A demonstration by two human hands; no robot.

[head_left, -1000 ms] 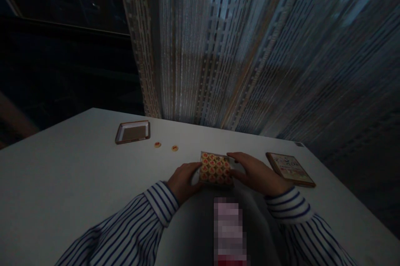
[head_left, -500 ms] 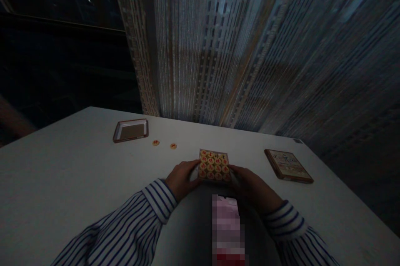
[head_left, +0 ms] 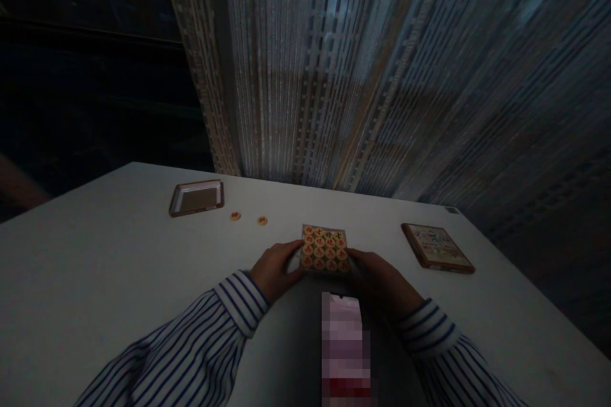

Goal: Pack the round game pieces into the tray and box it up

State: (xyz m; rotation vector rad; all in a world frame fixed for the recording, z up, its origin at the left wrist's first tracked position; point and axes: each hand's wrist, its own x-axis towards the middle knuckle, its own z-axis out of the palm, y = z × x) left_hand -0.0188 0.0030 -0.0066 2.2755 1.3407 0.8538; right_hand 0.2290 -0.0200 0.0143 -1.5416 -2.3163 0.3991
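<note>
Between my two hands is a clear box of Chinese chess pieces [head_left: 325, 250], round and pale wooden with red and some dark characters, laid in rows. My left hand [head_left: 275, 271] grips its left side, thumb near the lower corner. On the opposite side my right hand [head_left: 382, 279] holds the box's right edge; part of that hand lies in shadow. Two loose pieces lie on the table beyond my left hand: one chess piece [head_left: 235, 216] near the tray and another chess piece [head_left: 262, 221] closer to the box.
An open shallow tray [head_left: 173, 203] with a brown rim lies at the back left of the white table [head_left: 143, 267]. At the right is a flat brown-edged box [head_left: 442, 248] with a printed top. A lit phone [head_left: 344, 337] is close to me. Behind hangs a string curtain [head_left: 296, 76].
Everything on the table sits slightly higher and further left in the view, as if the camera shifted. My hands keep the same hold on the box.
</note>
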